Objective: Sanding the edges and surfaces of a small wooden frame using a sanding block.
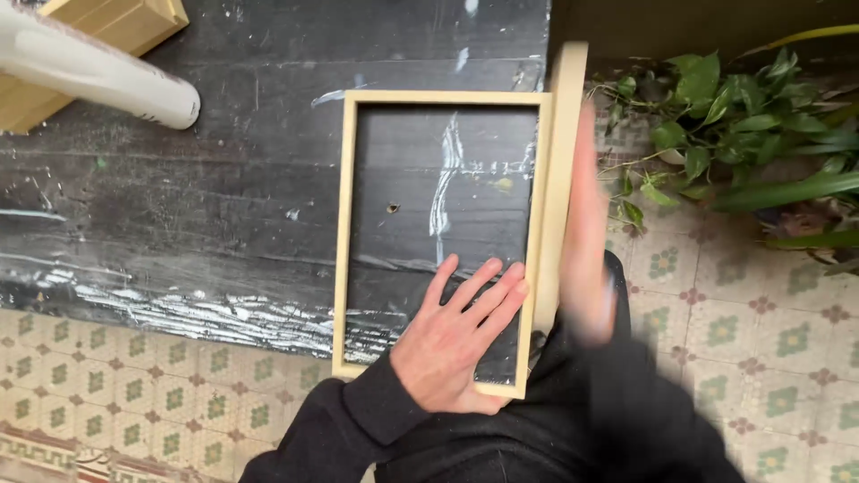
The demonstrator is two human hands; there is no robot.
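1. Two hands of ours in view, both at a pale wooden frame lying flat on a black, paint-smeared worktop.
2. Far left: white tube-shaped object lies across a light wooden block at the top corner, well apart from the frame.
3. Patterned floor tiles show below the worktop edge.
4. Left hand, black sleeve, lies palm down with fingers spread, inside the frame's opening at its lower right, heel over the bottom rail.
5. Loose wooden strip stands along the frame's right side, touching it.
6. Right hand is motion-blurred, fingers seem straight and together against the strip; we can't tell the grip.
7. Far right: green leafy plant over tiled floor.
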